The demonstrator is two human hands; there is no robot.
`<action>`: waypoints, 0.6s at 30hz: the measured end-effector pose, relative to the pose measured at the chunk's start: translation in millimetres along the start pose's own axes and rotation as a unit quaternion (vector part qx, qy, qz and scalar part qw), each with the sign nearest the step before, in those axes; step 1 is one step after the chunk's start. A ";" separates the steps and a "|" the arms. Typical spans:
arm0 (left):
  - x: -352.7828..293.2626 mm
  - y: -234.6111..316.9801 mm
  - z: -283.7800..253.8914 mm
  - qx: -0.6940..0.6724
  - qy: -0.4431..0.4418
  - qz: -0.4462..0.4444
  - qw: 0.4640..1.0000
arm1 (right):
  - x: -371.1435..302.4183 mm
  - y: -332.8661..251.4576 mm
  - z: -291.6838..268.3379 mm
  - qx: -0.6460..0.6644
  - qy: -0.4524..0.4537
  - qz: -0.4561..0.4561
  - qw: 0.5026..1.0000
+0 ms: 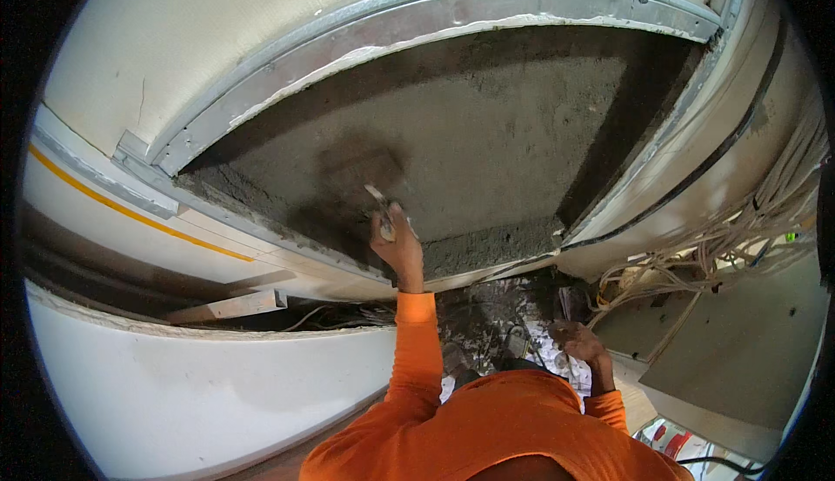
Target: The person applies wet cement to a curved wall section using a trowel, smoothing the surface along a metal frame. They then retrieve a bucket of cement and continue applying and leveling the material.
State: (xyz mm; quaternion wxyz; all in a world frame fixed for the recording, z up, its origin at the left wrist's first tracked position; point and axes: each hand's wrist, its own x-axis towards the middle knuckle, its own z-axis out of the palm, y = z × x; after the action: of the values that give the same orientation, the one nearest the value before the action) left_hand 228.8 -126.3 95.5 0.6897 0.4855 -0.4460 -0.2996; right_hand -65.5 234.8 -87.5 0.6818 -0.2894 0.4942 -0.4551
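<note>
My left hand (400,246) reaches forward, fingers wrapped round the handle of a plastering trowel (376,194). Its blade lies against the wet grey mortar (496,133) and is smeared by motion, so its edges are hard to make out. Around the blade the mortar looks darker. My right hand (584,342) hangs low beside my body, away from the mortar, with its fingers curled. Whether it holds anything I cannot make out against the dark, cluttered floor behind it.
A metal profile (470,7) borders the mortar's far side. A black cable (696,172) and bundled pale wires (678,272) run along the right. A white panel (217,394) stands at the left, with a loose metal channel (230,305) behind it.
</note>
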 end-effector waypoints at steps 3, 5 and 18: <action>-9.0 -36.2 -15.2 -0.018 -0.037 -0.059 0.997 | 19.3 -13.2 -8.9 -0.302 0.002 -0.011 0.953; 11.8 30.2 14.1 -0.025 -0.034 0.021 0.999 | 22.3 -7.4 -12.4 -0.276 0.035 -0.041 0.960; -1.9 49.3 34.1 -0.049 0.037 0.003 0.998 | 37.2 9.7 -71.3 -0.193 0.007 -0.050 0.980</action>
State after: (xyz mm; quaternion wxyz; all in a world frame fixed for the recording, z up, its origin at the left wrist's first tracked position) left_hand 196.1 -121.2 145.5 0.7298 0.4605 -0.4059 -0.3011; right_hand -125.5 209.1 -135.5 0.5859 -0.4368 0.5627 -0.3864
